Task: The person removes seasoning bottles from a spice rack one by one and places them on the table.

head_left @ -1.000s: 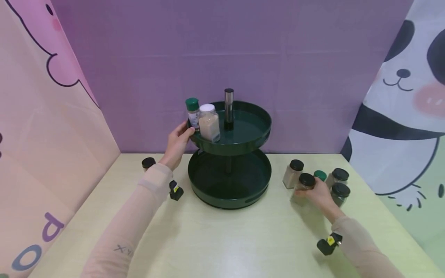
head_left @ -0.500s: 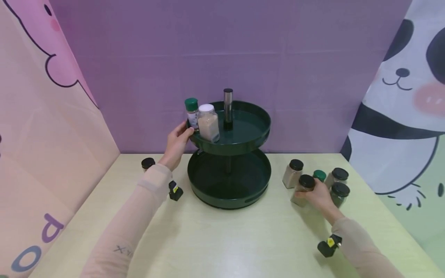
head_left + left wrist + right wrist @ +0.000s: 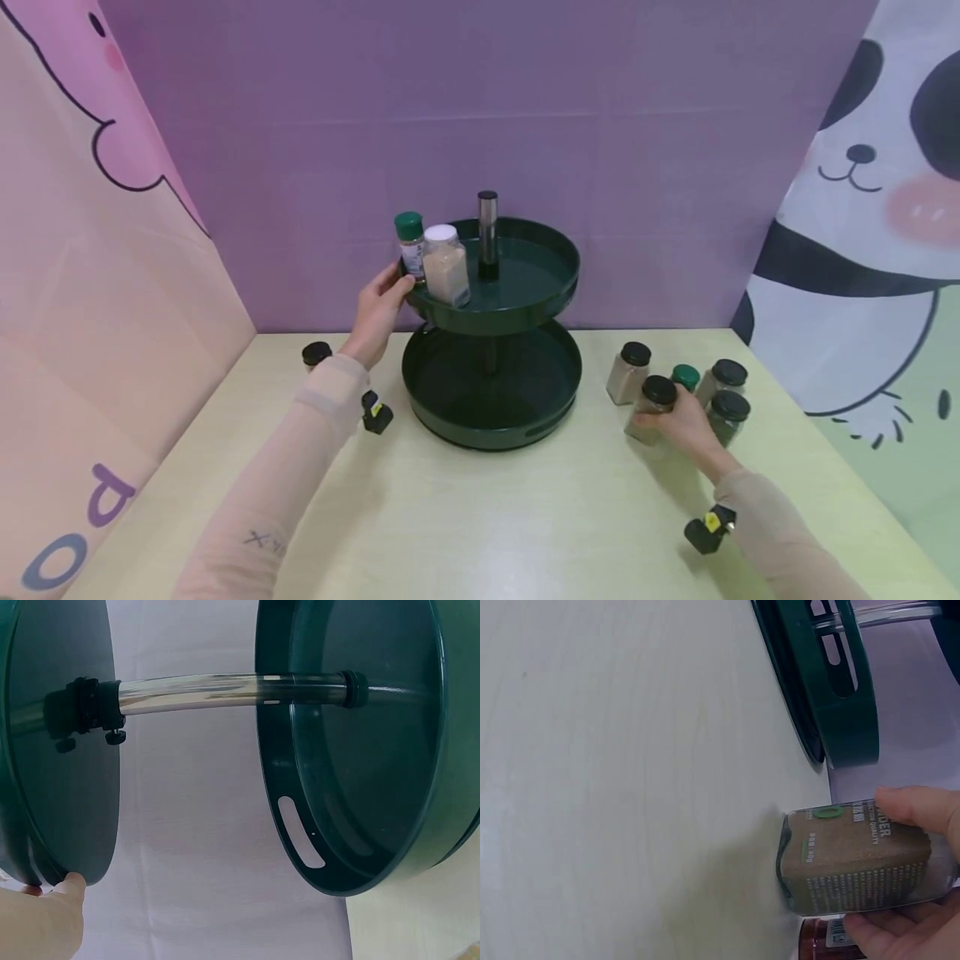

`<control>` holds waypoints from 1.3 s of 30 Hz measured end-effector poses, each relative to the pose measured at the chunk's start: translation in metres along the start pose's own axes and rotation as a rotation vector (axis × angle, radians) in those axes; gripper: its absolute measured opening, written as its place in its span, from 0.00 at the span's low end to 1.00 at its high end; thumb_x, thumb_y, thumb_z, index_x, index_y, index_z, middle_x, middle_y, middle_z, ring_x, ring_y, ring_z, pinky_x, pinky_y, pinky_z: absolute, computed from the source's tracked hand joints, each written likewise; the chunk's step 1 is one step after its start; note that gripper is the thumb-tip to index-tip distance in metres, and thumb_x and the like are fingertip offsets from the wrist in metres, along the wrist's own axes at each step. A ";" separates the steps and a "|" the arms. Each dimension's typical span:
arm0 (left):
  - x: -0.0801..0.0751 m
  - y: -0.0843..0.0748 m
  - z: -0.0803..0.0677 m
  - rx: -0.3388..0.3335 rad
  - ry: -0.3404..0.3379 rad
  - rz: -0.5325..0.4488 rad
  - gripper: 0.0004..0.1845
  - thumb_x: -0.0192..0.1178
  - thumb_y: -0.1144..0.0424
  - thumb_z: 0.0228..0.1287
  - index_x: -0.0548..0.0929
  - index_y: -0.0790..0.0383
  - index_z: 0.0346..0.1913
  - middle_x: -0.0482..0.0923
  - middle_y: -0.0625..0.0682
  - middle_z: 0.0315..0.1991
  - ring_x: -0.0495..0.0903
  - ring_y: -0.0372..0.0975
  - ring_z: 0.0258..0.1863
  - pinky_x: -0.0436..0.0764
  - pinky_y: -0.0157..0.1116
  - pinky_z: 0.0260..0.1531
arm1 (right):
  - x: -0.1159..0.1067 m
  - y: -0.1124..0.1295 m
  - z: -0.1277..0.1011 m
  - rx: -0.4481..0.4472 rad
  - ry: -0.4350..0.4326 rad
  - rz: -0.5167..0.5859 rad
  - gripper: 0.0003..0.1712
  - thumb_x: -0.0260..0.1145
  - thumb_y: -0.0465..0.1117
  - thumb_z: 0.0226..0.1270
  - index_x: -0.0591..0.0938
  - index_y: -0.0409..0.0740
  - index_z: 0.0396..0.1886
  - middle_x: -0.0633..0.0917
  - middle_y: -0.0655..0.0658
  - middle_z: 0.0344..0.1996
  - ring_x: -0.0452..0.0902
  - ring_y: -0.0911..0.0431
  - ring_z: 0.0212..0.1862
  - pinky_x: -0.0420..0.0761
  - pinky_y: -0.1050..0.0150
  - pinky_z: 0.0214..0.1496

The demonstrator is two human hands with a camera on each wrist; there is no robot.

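In the head view, a dark green two-tier turntable rack (image 3: pixel 491 429) stands mid-table. My left hand (image 3: pixel 378 310) pinches the left rim of its upper tray, and the left wrist view shows the thumb (image 3: pixel 73 885) against that tray. Inside this tray, close to the fingers, are a green-capped spice jar (image 3: pixel 412 254) and a white-capped jar (image 3: pixel 446 271) of pale granules. At the right, my right hand (image 3: pixel 684 425) grips a black-capped spice jar (image 3: pixel 855 859) of brown powder between thumb and fingers. Whether its base touches the table I cannot tell.
Around the right hand stand a black-capped jar (image 3: pixel 628 375), a green-capped jar (image 3: pixel 685 376) and two more black-capped jars, one behind (image 3: pixel 722 382) and one nearer (image 3: pixel 727 418). Another black-capped jar (image 3: pixel 317 354) is partly hidden behind the left forearm. A purple backdrop (image 3: pixel 337 167) hangs behind.
The jar in my right hand is very slightly lower than one second ago. My left hand stays at the tray rim. The whole head view has shifted a little.
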State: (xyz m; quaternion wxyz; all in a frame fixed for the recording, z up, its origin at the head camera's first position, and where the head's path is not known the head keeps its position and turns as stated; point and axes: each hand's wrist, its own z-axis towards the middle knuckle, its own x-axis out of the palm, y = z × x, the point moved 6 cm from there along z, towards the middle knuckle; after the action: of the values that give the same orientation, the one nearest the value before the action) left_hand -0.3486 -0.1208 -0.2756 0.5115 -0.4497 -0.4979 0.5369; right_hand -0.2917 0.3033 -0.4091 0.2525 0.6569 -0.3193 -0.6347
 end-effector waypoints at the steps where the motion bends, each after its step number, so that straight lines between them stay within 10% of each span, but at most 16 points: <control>1: 0.000 0.000 0.000 -0.002 0.001 0.001 0.31 0.50 0.59 0.68 0.53 0.59 0.71 0.54 0.53 0.71 0.57 0.39 0.68 0.59 0.34 0.68 | 0.000 0.001 0.000 0.003 0.005 -0.001 0.46 0.70 0.46 0.53 0.57 0.22 0.60 0.65 0.20 0.57 0.62 0.31 0.59 0.65 0.39 0.61; 21: -0.004 0.003 0.006 0.006 -0.012 0.003 0.32 0.51 0.58 0.66 0.55 0.59 0.70 0.56 0.53 0.70 0.59 0.39 0.67 0.60 0.34 0.67 | -0.018 0.021 -0.004 -0.067 0.099 0.006 0.46 0.66 0.48 0.57 0.56 0.24 0.64 0.65 0.21 0.58 0.65 0.32 0.59 0.72 0.44 0.57; 39: -0.004 0.003 0.004 -0.017 -0.013 0.016 0.31 0.51 0.58 0.66 0.55 0.59 0.70 0.57 0.53 0.69 0.60 0.39 0.67 0.60 0.34 0.67 | -0.056 0.101 -0.007 -0.199 0.193 -0.082 0.47 0.58 0.57 0.63 0.51 0.33 0.70 0.58 0.29 0.67 0.54 0.35 0.66 0.63 0.40 0.63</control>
State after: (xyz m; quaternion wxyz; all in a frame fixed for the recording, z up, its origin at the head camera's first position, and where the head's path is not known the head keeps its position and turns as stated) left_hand -0.3527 -0.1248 -0.2782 0.5002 -0.4545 -0.5019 0.5397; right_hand -0.2939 0.2770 -0.2967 0.3198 0.6991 -0.2019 -0.6068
